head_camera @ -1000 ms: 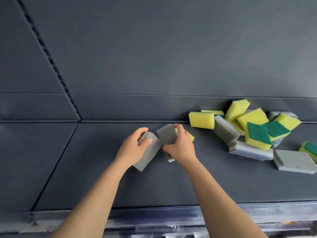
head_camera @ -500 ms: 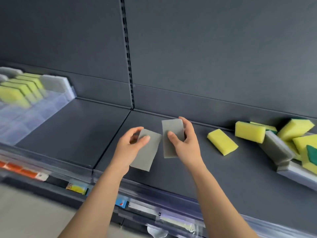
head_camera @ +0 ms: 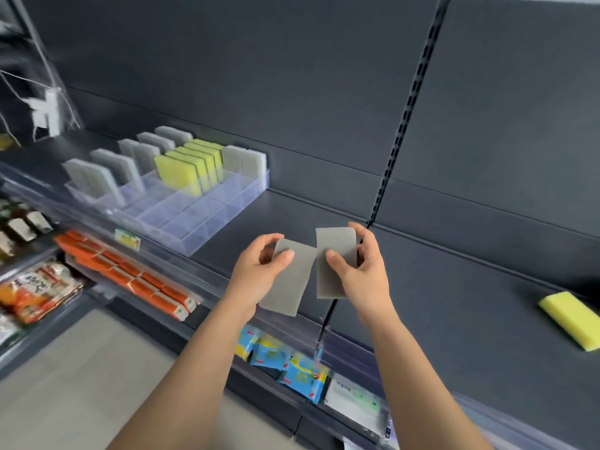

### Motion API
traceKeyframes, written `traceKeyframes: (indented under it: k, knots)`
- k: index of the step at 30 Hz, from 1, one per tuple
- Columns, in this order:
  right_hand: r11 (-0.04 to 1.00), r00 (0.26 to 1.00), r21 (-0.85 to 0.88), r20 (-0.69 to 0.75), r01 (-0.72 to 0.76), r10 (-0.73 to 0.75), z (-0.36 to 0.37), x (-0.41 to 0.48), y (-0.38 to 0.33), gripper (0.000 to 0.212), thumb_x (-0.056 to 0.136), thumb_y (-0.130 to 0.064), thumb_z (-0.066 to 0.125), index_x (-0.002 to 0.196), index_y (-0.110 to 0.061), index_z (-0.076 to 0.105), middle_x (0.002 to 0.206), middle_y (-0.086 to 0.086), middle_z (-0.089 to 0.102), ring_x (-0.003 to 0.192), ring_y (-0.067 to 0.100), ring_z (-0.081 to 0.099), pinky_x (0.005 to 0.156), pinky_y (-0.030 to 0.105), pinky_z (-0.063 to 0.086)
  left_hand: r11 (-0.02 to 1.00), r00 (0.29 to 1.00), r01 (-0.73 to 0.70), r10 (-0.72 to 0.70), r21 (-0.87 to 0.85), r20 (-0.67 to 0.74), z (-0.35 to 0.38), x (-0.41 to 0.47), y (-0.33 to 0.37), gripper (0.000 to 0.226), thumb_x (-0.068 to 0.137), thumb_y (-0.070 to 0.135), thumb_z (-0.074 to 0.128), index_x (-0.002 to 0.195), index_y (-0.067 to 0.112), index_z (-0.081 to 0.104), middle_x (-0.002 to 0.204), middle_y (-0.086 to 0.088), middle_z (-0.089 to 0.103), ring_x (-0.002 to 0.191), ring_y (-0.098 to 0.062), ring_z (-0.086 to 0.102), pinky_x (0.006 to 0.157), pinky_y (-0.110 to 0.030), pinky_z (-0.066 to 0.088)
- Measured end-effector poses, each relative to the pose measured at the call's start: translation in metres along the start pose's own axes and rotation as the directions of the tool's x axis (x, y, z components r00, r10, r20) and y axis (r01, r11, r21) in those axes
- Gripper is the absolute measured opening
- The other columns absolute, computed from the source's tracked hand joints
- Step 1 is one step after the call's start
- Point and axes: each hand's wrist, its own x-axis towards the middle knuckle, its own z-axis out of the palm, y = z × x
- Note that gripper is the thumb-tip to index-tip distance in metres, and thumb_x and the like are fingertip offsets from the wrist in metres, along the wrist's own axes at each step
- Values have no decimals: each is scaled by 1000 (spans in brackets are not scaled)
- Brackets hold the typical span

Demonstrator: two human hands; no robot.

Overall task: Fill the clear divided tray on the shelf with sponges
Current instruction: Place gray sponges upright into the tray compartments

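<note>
My left hand [head_camera: 256, 274] grips a grey sponge [head_camera: 289, 284] and my right hand [head_camera: 363, 271] grips a second grey sponge [head_camera: 334, 254], both held side by side above the front of the dark shelf [head_camera: 454, 313]. The clear divided tray [head_camera: 207, 219] stands on the shelf to the upper left of my hands. Its back compartments hold upright grey sponges [head_camera: 97, 177] and a row of yellow sponges [head_camera: 185, 170]; its front compartments show only clear plastic. A single yellow sponge [head_camera: 571, 319] lies on the shelf at the far right.
Below the shelf edge hang orange packets [head_camera: 130, 280], blue packets [head_camera: 292, 358] and other goods on lower shelves. A slotted upright [head_camera: 406, 118] runs down the dark back panel. Pale floor lies at the lower left.
The view has swung left while my hands carry the two grey sponges leftwards. The tray has come fully into sight and the loose pile of sponges has left the frame on the right.
</note>
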Motion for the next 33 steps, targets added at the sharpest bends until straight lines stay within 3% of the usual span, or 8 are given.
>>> traceKeyframes:
  k: [3,12,18,23,26,30,33]
  knots:
    - [1000,1000,9,2,-2,2,40,1,-5,47,87,-17,67,121,-41,45,101,-8,62,86,4,59,73,20,46,1000,1000,-12,12,13,10,-38,11,1,21,86,24,67,101,36,58,105,3,66,95,-15,62,78,-33,50]
    - [1000,1000,5,19,3,-3,123,21,-20,46,86,-18,68,117,-42,44,101,-2,62,90,12,59,65,19,43,999,999,-6,3,44,53,-119,45,5,31,84,20,70,112,22,56,99,4,67,82,-7,63,59,-17,49]
    - [1000,1000,-3,17,18,-18,157,57,-24,44,84,-19,71,115,-41,48,104,-5,63,91,13,60,70,24,48,996,995,-14,5,89,99,-150,88,11,36,81,14,72,110,23,54,104,-1,66,97,-17,61,78,-29,51]
    - [998,998,10,-6,61,-61,184,102,-26,41,81,-19,73,109,-41,51,104,-15,63,93,7,60,77,28,50,990,994,-52,38,134,101,-169,140,15,39,78,12,75,110,26,56,106,-4,67,101,-24,62,86,-38,51]
    - [998,997,6,-21,70,-70,198,133,-28,43,84,-17,69,111,-42,48,105,-12,63,93,6,59,74,24,49,988,992,-77,63,132,109,-178,173,21,39,79,8,73,110,22,56,108,-6,66,102,-25,61,87,-38,51]
    - [998,998,7,-22,59,-59,210,169,-28,53,87,-14,66,127,-38,39,105,-9,60,83,-11,54,62,3,42,970,988,-134,114,205,107,-188,214,26,35,78,11,74,102,30,57,105,-1,66,100,-23,62,87,-42,53]
    - [998,997,-26,-33,62,-63,217,193,-27,55,87,-13,66,130,-34,39,104,-8,58,84,-11,53,62,5,42,950,983,-179,165,254,77,-193,240,29,35,77,14,74,96,38,57,103,7,64,94,-19,61,85,-46,53]
